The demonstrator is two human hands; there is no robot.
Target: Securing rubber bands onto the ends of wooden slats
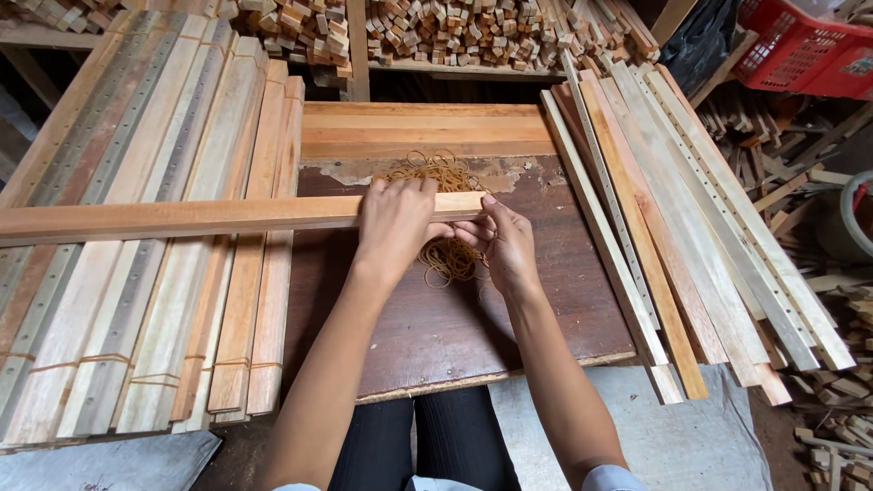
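Left hand (393,223) grips the right end of a long wooden slat (182,218) at frame centre, right hand (505,244) pinching its tip over rubber bands (447,259); brown board (546,300) bare toward its lower edge.

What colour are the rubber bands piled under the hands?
Tan-brown rubber bands, clearest in the head view.

wood strip (182,218): reddish-tan | rubber bands (446,259): golden-brown | board (473,309): dark brown | crate (800,45): red
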